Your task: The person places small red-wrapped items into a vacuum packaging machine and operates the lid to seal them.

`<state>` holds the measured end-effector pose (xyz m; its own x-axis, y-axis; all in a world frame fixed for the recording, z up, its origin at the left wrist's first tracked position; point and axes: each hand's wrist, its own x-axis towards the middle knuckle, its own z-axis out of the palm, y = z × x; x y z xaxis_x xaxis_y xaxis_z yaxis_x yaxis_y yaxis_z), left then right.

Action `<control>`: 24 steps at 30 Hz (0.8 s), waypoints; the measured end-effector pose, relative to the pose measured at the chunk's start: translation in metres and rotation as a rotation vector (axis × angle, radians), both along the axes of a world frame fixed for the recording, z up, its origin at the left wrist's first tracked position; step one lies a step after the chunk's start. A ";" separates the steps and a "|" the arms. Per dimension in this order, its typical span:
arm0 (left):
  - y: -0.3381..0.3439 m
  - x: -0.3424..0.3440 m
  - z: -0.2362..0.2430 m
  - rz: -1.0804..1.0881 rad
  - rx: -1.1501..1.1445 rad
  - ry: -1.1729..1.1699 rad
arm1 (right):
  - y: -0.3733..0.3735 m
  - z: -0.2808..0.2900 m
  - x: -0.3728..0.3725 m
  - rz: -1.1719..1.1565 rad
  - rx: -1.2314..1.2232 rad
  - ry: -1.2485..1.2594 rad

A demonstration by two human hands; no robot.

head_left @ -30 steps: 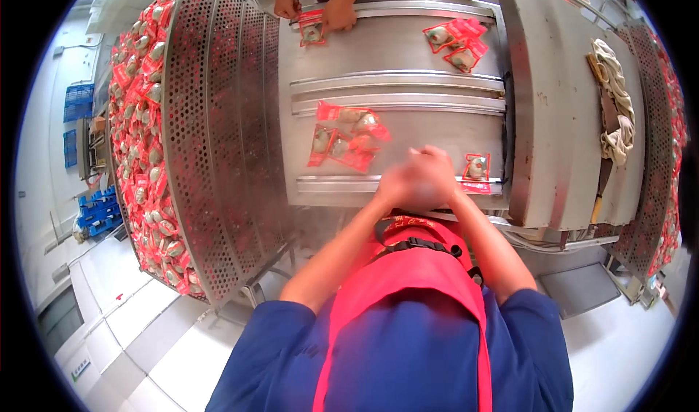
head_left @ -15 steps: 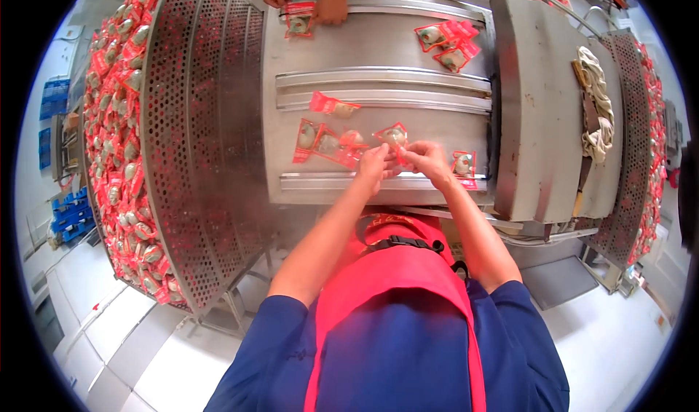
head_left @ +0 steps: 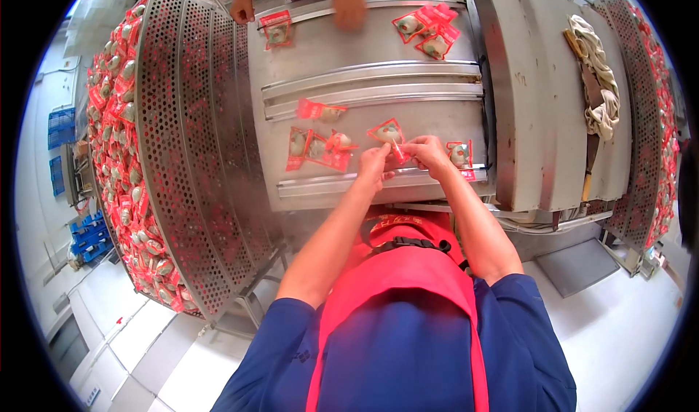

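- The red-and-clear packet (head_left: 389, 134) you are working on sits just beyond your fingertips, its pale rounded bulge to the far side, its narrow red end toward you.
- Your left hand (head_left: 373, 166) and right hand (head_left: 429, 155) both pinch that red end from either side, above the near half of the metal tabletop (head_left: 444, 117).
- To your left you have four packets: three crowded together (head_left: 316, 148), one slightly apart (head_left: 320, 111) on their far side.
- Right of your right hand lies one packet (head_left: 460, 154).
- At the far left there is one packet (head_left: 277, 30); at the far right, a pile of at least two (head_left: 435, 45).
- On your left, a perforated metal bin (head_left: 189, 143) holds a heap of packets, too many to count; the perforated bin (head_left: 626, 70) at right holds more.
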<state>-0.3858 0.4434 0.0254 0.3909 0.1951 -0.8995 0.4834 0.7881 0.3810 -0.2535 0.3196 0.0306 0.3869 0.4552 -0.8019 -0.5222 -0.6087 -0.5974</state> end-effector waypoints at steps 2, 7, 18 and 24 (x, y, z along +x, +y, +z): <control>0.000 0.003 0.001 -0.005 -0.005 0.031 | -0.004 0.002 0.000 -0.040 0.030 0.067; 0.000 0.011 0.010 0.007 -0.082 0.068 | -0.011 -0.003 0.001 -0.028 0.082 0.195; 0.002 -0.002 -0.033 -0.148 0.066 -0.018 | -0.004 0.005 -0.003 0.178 0.140 -0.134; 0.001 -0.006 -0.019 -0.122 0.031 -0.026 | -0.031 -0.019 -0.006 -0.020 -0.058 -0.204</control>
<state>-0.3916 0.4445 0.0067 0.4366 0.1725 -0.8830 0.5647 0.7115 0.4182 -0.2599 0.2890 0.0113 0.5526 0.4015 -0.7304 -0.4057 -0.6359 -0.6565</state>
